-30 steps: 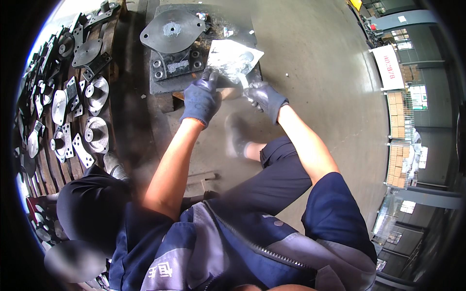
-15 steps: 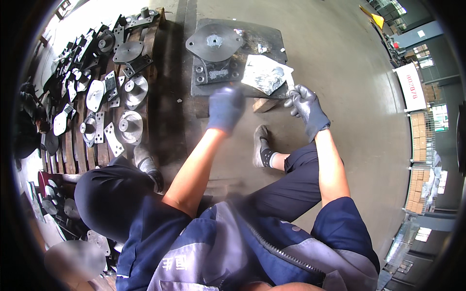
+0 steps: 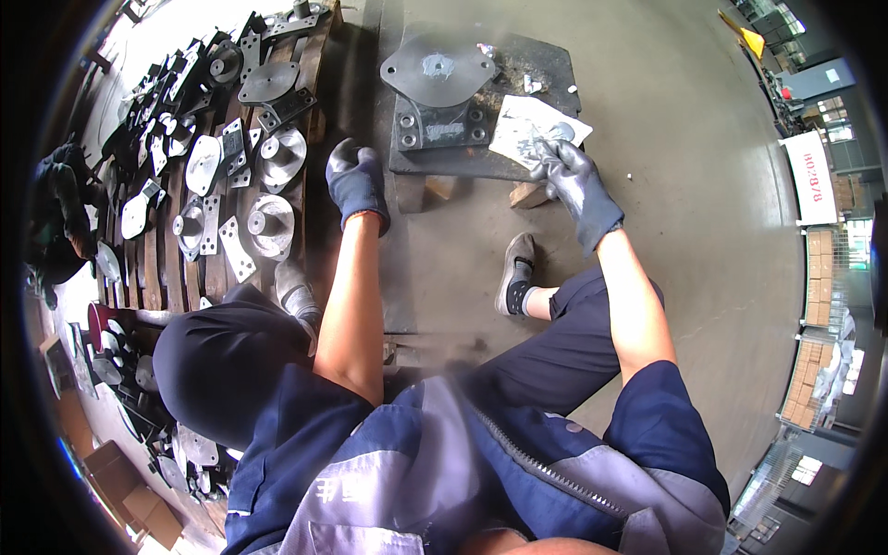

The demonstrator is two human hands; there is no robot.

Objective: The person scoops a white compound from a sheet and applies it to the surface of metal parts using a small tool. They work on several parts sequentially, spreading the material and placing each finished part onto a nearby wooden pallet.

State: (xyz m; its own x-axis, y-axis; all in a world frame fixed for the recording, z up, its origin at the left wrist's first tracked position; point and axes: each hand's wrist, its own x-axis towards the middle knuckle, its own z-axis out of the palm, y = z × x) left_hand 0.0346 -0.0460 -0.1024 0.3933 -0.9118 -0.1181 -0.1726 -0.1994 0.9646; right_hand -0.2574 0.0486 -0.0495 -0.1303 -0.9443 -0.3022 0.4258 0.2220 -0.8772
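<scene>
My left hand (image 3: 356, 185), in a dark glove, is curled into a loose fist between the pallet and the low dark worktop (image 3: 546, 65). Nothing shows in its fingers. My gloved right hand (image 3: 578, 185) pinches a thin, pale strip-like piece, mostly hidden by the fingers. Its tip meets a white sheet (image 3: 514, 120) smeared with grey paste, lying at the worktop's near right. Left of the sheet, a dark metal part rests on the worktop: an oval flange plate (image 3: 438, 69) with a pale smear round its centre hole, above a block-like base (image 3: 439, 128) with bolt holes.
To my left, a wooden pallet (image 3: 314, 69) bears many metal flanges and drilled plates (image 3: 268, 83). A dark glove (image 3: 65, 199) shows at the far left edge. Cartons (image 3: 819, 277) in wire cages line the right side. Wooden blocks (image 3: 527, 194) sit under the worktop.
My left hand has swung left, away from the worktop's front edge. My right hand has brought the pale strip down onto the smeared sheet. The whole view has shifted slightly.
</scene>
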